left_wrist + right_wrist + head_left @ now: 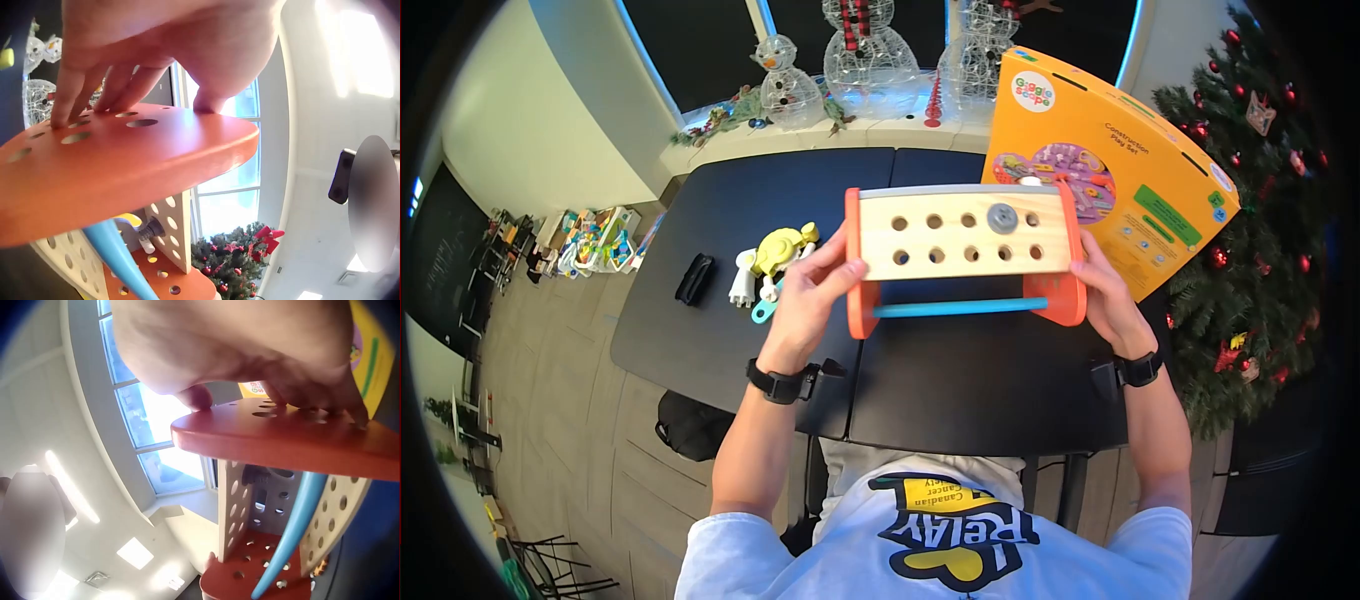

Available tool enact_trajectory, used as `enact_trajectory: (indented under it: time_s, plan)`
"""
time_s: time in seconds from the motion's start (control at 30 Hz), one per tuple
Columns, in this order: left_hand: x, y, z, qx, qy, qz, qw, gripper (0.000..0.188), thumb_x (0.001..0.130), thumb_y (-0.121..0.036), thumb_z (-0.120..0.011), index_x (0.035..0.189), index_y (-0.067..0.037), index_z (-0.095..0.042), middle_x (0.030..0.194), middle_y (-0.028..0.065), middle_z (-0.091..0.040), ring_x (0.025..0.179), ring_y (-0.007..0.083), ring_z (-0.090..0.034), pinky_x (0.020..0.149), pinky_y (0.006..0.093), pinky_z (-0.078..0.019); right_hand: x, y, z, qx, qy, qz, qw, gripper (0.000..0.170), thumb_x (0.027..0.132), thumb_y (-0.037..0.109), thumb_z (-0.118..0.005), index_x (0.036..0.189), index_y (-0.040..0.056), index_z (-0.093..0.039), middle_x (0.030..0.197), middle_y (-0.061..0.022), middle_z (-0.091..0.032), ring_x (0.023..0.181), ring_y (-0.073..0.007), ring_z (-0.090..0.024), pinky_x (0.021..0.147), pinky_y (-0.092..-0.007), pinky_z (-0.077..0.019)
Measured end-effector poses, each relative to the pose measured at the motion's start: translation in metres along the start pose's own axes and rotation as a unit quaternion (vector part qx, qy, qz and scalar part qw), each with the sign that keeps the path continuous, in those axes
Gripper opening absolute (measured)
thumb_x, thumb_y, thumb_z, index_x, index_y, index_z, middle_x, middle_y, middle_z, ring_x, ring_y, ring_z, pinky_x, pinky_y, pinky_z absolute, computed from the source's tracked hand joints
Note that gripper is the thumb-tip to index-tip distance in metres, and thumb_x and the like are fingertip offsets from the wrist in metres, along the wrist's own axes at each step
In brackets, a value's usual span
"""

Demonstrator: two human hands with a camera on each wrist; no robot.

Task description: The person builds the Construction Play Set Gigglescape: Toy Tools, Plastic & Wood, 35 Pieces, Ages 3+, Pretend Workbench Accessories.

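Note:
A wooden toy toolbox with rows of round holes is held up over the table, between both hands. It has orange end panels and a blue rod along the side nearest the body. One hole of the pale board carries a grey toy screw. My left hand grips the left end panel, thumb on the near face and fingers spread over the outside. At the opposite end my right hand grips the other panel the same way, its fingers pressed against the holed outer face.
An orange "Construction Play Set" box stands behind at the right, beside a Christmas tree. On the black table at left lie a black case, yellow and white toy pieces and a light-blue toy piece. Wire snowmen line the window ledge.

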State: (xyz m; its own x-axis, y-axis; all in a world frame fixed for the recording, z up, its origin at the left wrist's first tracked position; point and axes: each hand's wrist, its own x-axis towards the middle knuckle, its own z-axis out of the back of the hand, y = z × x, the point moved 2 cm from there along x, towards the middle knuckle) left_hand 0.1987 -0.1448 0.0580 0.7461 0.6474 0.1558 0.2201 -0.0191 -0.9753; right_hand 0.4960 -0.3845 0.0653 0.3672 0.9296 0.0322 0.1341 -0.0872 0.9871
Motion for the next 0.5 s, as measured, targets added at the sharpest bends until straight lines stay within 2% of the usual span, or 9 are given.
enact_trajectory:
  time_s: [0.03, 0.07, 0.13, 0.17, 0.2, 0.27, 0.37, 0.5]
  plan:
    - [0.000, 0.004, 0.000, -0.011, 0.021, -0.004, 1.000, 0.065, 0.097, -0.010, -0.072, 0.156, 0.003, -0.047, 0.168, 0.0118, -0.039, 0.147, 0.0195, -0.045, 0.121, 0.0361, -0.0357, 0.000, -0.005, 0.006, 0.030, 0.004, -0.017, 0.999, 0.091, 0.093, 0.029, -0.076, 0.164, 0.0063, -0.024, 0.155, -0.0155, -0.049, 0.144, -0.0263, -0.046, 0.122, -0.0422, -0.0332]
    - [0.000, 0.007, 0.000, 0.025, 0.029, -0.021, 0.999, 0.065, 0.096, -0.007, -0.073, 0.155, 0.001, -0.049, 0.170, 0.0125, -0.036, 0.153, 0.0205, -0.038, 0.124, 0.0381, -0.0318, 0.000, -0.009, 0.009, 0.010, 0.013, -0.010, 1.000, 0.095, 0.091, 0.026, -0.078, 0.165, 0.0062, -0.022, 0.158, -0.0155, -0.045, 0.146, -0.0267, -0.044, 0.123, -0.0426, -0.0317]
    - [-0.003, 0.010, -0.001, 0.132, 0.039, -0.060, 0.989, 0.066, 0.095, -0.003, -0.073, 0.156, -0.001, -0.049, 0.172, 0.0100, -0.033, 0.154, 0.0213, -0.036, 0.123, 0.0386, -0.0353, -0.003, -0.020, 0.013, -0.028, 0.029, 0.004, 0.999, 0.104, 0.087, 0.021, -0.083, 0.167, 0.0061, -0.018, 0.163, -0.0156, -0.039, 0.151, -0.0276, -0.038, 0.126, -0.0433, -0.0286]
    - [-0.006, 0.006, -0.007, 0.087, 0.036, -0.029, 0.995, 0.067, 0.094, 0.002, -0.073, 0.156, -0.004, -0.049, 0.173, 0.0070, -0.029, 0.154, 0.0223, -0.036, 0.122, 0.0392, -0.0400, -0.003, -0.027, 0.017, -0.004, 0.026, -0.008, 1.000, 0.115, 0.082, 0.011, -0.087, 0.169, 0.0073, -0.012, 0.167, -0.0154, -0.032, 0.155, -0.0279, -0.031, 0.128, -0.0439, -0.0252]
    - [-0.006, 0.008, -0.006, 0.113, 0.038, -0.029, 0.992, 0.071, 0.092, 0.006, -0.072, 0.157, -0.005, -0.047, 0.174, 0.0066, -0.027, 0.153, 0.0228, -0.038, 0.120, 0.0399, -0.0441, -0.003, -0.032, 0.020, -0.022, 0.024, -0.008, 0.999, 0.115, 0.082, 0.010, -0.087, 0.169, 0.0083, -0.012, 0.167, -0.0152, -0.032, 0.155, -0.0279, -0.032, 0.127, -0.0439, -0.0268]
    - [-0.008, 0.011, -0.006, 0.123, 0.043, -0.017, 0.991, 0.072, 0.090, 0.007, -0.072, 0.157, -0.006, -0.047, 0.174, 0.0069, -0.027, 0.153, 0.0233, -0.039, 0.122, 0.0407, -0.0428, -0.005, -0.038, 0.021, -0.059, 0.016, -0.006, 0.998, 0.115, 0.082, 0.008, -0.087, 0.169, 0.0103, -0.012, 0.167, -0.0147, -0.032, 0.155, -0.0278, -0.033, 0.126, -0.0439, -0.0300]
    - [-0.007, 0.024, -0.001, 0.130, 0.040, -0.010, 0.991, 0.073, 0.089, 0.006, -0.074, 0.156, -0.007, -0.049, 0.173, 0.0084, -0.030, 0.153, 0.0240, -0.040, 0.122, 0.0404, -0.0411, -0.006, -0.040, 0.019, -0.064, 0.003, -0.029, 0.998, 0.116, 0.082, -0.002, -0.083, 0.170, 0.0137, -0.009, 0.167, -0.0138, -0.033, 0.154, -0.0269, -0.036, 0.123, -0.0437, -0.0351]
    - [-0.006, 0.041, 0.005, 0.162, 0.029, -0.029, 0.986, 0.074, 0.085, 0.004, -0.077, 0.154, -0.010, -0.053, 0.169, 0.0121, -0.038, 0.152, 0.0251, -0.043, 0.122, 0.0398, -0.0390, -0.006, -0.048, 0.016, -0.085, 0.004, -0.017, 0.996, 0.116, 0.082, -0.013, -0.077, 0.171, 0.0155, -0.007, 0.166, -0.0128, -0.034, 0.153, -0.0250, -0.038, 0.121, -0.0425, -0.0388]
